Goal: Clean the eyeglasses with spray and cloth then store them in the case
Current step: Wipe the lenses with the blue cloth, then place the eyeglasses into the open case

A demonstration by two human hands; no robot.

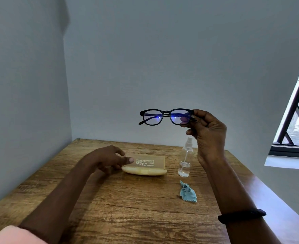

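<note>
Fingers (200,114) of right hand (209,132) pinch eyeglasses (166,113) (raised); left hand (108,157) loose, perhaps touching case (148,170).

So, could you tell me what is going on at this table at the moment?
A person holds the black eyeglasses up in the air with the right hand, pinching one end of the frame. The left hand lies open at the left end of the yellowish case on the wooden table. The spray bottle stands right of the case, the blue cloth lies crumpled in front of the bottle, and neither is being touched.
</note>
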